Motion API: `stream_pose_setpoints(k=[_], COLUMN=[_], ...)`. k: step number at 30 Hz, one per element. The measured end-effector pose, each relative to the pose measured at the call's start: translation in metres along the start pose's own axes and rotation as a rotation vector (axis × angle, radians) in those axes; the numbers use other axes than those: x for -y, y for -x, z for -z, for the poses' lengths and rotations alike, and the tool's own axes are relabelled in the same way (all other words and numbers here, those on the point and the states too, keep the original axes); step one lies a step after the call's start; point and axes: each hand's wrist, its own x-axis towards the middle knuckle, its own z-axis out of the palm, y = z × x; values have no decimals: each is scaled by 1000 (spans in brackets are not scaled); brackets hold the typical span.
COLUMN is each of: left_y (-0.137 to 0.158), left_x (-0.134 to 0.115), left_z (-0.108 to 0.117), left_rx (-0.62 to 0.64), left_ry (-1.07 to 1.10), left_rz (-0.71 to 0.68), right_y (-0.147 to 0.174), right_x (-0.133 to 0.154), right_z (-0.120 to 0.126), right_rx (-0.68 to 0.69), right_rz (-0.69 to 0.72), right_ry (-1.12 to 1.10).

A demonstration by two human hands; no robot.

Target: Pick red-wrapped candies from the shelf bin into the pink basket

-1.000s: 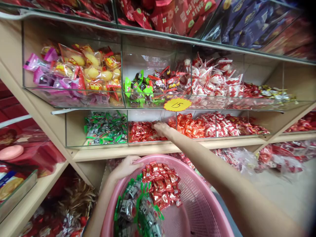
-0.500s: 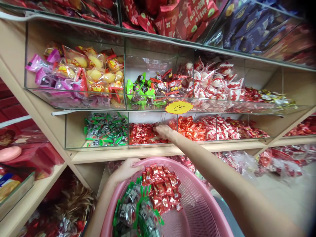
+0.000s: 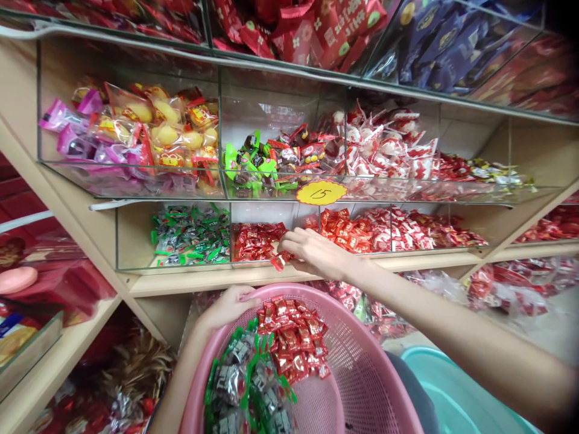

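My left hand (image 3: 233, 307) is closed on the far left rim of a pink plastic basket (image 3: 375, 349). Inside the basket lie red-wrapped candies (image 3: 296, 337) and, to their left, green-and-clear wrapped candies (image 3: 244, 386). My right hand (image 3: 312, 253) is in front of the lower shelf bin, above the basket's far rim, its fingers curled around a few red-wrapped candies (image 3: 281, 260). Part of what it holds is hidden by the fingers. Just left of it, more red candies (image 3: 256, 241) lie in the bin.
Green-wrapped candies (image 3: 192, 232) and orange-red ones (image 3: 346, 232) fill neighbouring bins. A yellow price tag (image 3: 321, 193) marked 15 hangs on the clear shelf front above. A teal basin (image 3: 456, 392) stands at lower right. Bagged sweets (image 3: 511, 286) lie below the shelf.
My right hand has come out of the red candy bin toward me, with red candies now showing in its fingers. My left hand stays on the rim. The teal basin has come into view.
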Motion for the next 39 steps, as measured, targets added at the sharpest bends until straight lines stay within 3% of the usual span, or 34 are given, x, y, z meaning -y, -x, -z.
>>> stream_pose_setpoints(k=[9,13,18,22,25,27,39], left_y=[-2,-2,-1,1,1,0,1], left_x=[4,5,5,1,-1,-1,-3], left_z=[1,1,1,2,1,1,0], left_rx=[36,41,18,31,51,54,39], left_ry=[7,7,-12,-4,22,27,-8], left_rz=[-19,-18,-10,-5,11,16,28], right_y=[11,15,39,71,91,99,108], right_x=[15,16,26,49,72,84,97], right_z=[9,6,-14,-44,-66,-75,-81], right_rx=[1,-8,-94,-194,-232,-237,-289], right_rz=[43,-4,-198,-457,-638,-686,-617], right_ry=[-20,-78,-278,-414,-398,-321,-152])
